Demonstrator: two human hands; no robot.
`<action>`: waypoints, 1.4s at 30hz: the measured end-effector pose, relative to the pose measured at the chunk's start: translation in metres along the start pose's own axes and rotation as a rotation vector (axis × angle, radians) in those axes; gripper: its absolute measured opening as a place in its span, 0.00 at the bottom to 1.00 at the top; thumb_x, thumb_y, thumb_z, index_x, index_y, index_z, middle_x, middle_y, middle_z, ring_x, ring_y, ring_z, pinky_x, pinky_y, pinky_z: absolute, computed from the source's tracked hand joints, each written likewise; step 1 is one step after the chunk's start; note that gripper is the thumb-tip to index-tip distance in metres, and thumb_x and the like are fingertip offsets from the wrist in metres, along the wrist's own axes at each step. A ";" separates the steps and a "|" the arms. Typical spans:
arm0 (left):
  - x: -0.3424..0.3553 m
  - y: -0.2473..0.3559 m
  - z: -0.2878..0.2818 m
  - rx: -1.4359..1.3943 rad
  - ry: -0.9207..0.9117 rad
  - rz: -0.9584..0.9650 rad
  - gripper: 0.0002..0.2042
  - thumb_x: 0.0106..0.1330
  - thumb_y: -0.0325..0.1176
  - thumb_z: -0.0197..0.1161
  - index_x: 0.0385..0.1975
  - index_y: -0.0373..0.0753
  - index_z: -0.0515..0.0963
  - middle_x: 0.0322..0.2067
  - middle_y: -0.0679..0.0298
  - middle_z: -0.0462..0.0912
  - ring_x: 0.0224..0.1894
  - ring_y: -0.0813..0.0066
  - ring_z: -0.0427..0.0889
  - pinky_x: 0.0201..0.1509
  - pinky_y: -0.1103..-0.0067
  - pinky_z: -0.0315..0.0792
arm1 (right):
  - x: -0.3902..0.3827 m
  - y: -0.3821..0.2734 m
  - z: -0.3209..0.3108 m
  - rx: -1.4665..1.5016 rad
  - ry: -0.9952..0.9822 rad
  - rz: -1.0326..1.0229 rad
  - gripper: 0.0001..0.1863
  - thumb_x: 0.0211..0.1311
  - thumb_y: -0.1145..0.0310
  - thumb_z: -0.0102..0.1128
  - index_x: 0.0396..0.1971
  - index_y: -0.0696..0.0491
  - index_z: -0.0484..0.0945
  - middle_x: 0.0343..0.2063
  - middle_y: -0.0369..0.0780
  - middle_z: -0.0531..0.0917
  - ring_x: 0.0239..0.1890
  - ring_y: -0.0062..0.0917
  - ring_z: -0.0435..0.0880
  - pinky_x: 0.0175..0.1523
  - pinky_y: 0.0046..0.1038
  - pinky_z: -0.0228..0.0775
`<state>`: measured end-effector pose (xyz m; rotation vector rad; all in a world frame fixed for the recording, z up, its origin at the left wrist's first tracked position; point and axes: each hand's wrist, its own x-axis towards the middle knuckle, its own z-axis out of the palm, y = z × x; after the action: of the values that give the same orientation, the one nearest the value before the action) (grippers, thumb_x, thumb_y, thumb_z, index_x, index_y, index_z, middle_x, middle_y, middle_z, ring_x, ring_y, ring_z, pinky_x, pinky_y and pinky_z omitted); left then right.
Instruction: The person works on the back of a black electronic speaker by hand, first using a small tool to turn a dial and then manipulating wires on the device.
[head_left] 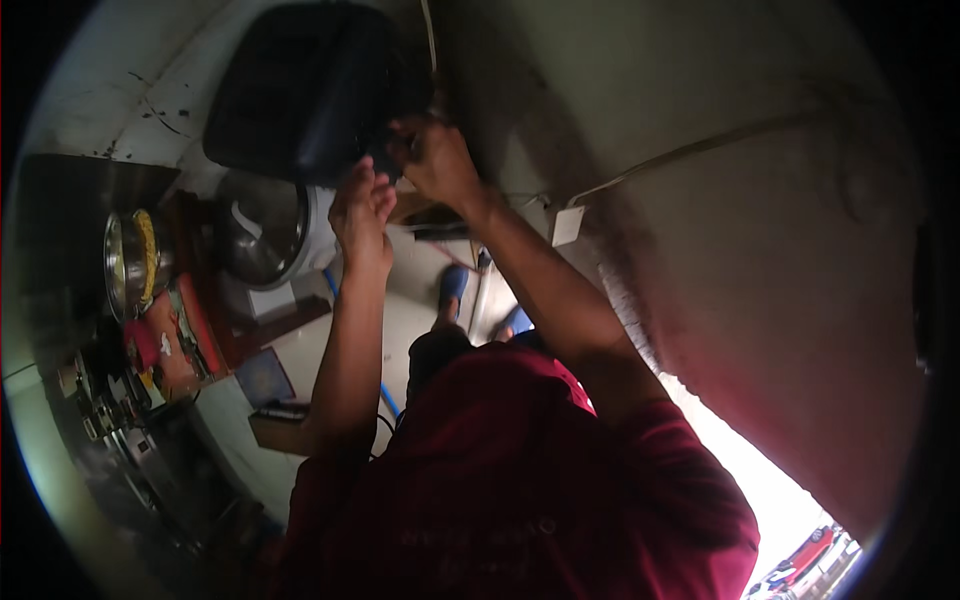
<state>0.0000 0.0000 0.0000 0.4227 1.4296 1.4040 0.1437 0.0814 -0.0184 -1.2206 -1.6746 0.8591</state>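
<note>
In front of me, at the top of the view, is a bulky black casing (290,85) with rounded corners; its kind is hard to tell in the dim light. My right hand (437,162) is at its lower right corner, fingers curled in against the dark surface. Whatever they pinch is lost in shadow. Just left of it, my left hand (362,212) is raised below the casing's lower edge. Its fingers point up and stand apart, with nothing seen in them. Whether its fingertips touch the casing is unclear.
A large round metal vessel (258,225) stands below the casing. Further left are a steel pot (130,265) with a yellow band and a cluttered rack (110,395). A cable (690,150) runs along the right wall to a white plate (567,226). A bright doorway (740,480) opens lower right.
</note>
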 end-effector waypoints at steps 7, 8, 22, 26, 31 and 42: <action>0.017 -0.003 0.032 -0.225 0.018 0.083 0.18 0.79 0.33 0.68 0.65 0.40 0.82 0.38 0.70 0.84 0.37 0.84 0.80 0.47 0.81 0.76 | 0.014 -0.004 0.016 0.233 -0.047 0.230 0.19 0.66 0.61 0.74 0.50 0.58 0.90 0.39 0.50 0.94 0.43 0.39 0.95 0.51 0.36 0.84; 0.022 -0.006 0.032 -0.256 0.006 0.067 0.18 0.79 0.33 0.67 0.66 0.40 0.81 0.38 0.71 0.83 0.36 0.84 0.80 0.46 0.81 0.76 | 0.014 -0.003 0.017 0.282 -0.035 0.237 0.19 0.66 0.61 0.74 0.49 0.58 0.90 0.38 0.49 0.94 0.41 0.36 0.95 0.51 0.35 0.84; 0.044 0.012 0.039 -0.509 -0.187 -0.165 0.15 0.89 0.43 0.51 0.44 0.42 0.83 0.17 0.82 0.67 0.17 0.90 0.60 0.21 0.89 0.58 | 0.018 -0.023 0.020 0.306 -0.015 0.224 0.12 0.68 0.70 0.70 0.44 0.62 0.90 0.28 0.47 0.93 0.25 0.32 0.94 0.39 0.33 0.88; 0.045 0.015 0.045 -0.552 -0.181 -0.209 0.18 0.90 0.45 0.49 0.38 0.44 0.81 0.15 0.80 0.66 0.16 0.89 0.61 0.21 0.88 0.60 | 0.018 -0.016 0.028 0.282 0.066 0.146 0.11 0.69 0.72 0.68 0.44 0.63 0.89 0.29 0.49 0.93 0.24 0.33 0.94 0.39 0.32 0.88; 0.047 0.015 0.053 -0.596 -0.145 -0.241 0.23 0.90 0.48 0.49 0.28 0.49 0.78 0.13 0.80 0.65 0.15 0.89 0.61 0.22 0.87 0.63 | 0.024 -0.012 0.030 0.125 0.129 -0.016 0.10 0.69 0.71 0.67 0.42 0.62 0.89 0.28 0.49 0.91 0.24 0.36 0.93 0.39 0.34 0.88; 0.054 0.017 0.053 -0.510 -0.066 -0.294 0.27 0.86 0.49 0.57 0.16 0.54 0.67 0.12 0.81 0.64 0.15 0.89 0.61 0.24 0.86 0.64 | 0.028 -0.015 0.027 0.040 0.080 -0.031 0.08 0.65 0.69 0.69 0.37 0.59 0.89 0.32 0.51 0.90 0.32 0.47 0.92 0.43 0.43 0.85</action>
<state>0.0157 0.0764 0.0048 -0.0673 0.9827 1.4310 0.1096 0.1033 -0.0089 -1.1839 -1.6016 0.8110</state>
